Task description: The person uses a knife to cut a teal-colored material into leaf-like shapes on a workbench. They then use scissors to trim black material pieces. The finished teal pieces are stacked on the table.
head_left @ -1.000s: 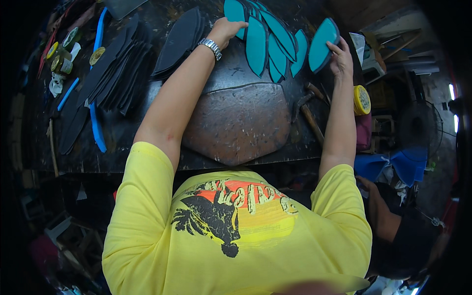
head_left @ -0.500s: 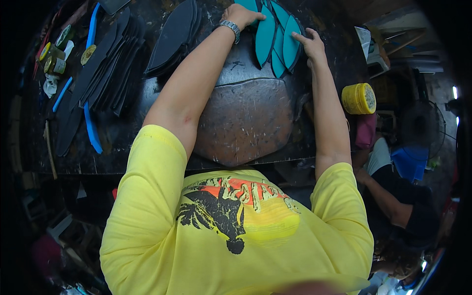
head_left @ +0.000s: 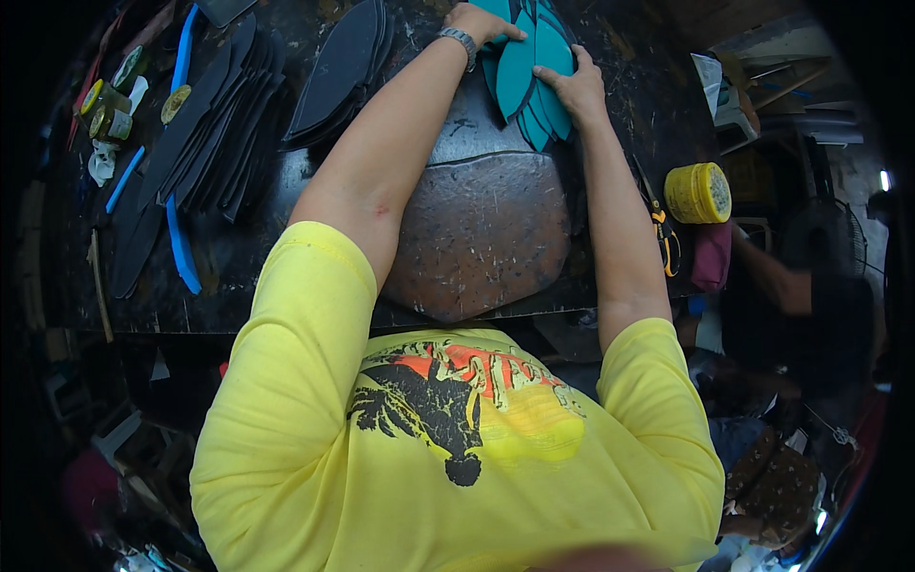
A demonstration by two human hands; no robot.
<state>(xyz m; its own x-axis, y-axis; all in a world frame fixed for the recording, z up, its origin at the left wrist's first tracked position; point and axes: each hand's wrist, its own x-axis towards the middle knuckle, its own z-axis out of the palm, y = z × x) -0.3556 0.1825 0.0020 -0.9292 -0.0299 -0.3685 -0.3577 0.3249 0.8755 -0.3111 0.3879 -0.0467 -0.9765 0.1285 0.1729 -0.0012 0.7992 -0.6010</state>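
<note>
Head view is showing both hands pressing fanned teal foam sole-shaped cutouts [head_left: 529,71] at the desk's [head_left: 286,276] far edge — left hand [head_left: 481,19] flat, right hand [head_left: 572,86] now flattening after gathering them together.

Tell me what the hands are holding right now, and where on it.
Both hands, left and right, press flat on the fanned teal sole pieces, near their upper ends; nothing is lifted.

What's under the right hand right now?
The right hand lies on overlapping teal sole cutouts fanned on the dark workbench. How many lie beneath is hidden.
</note>
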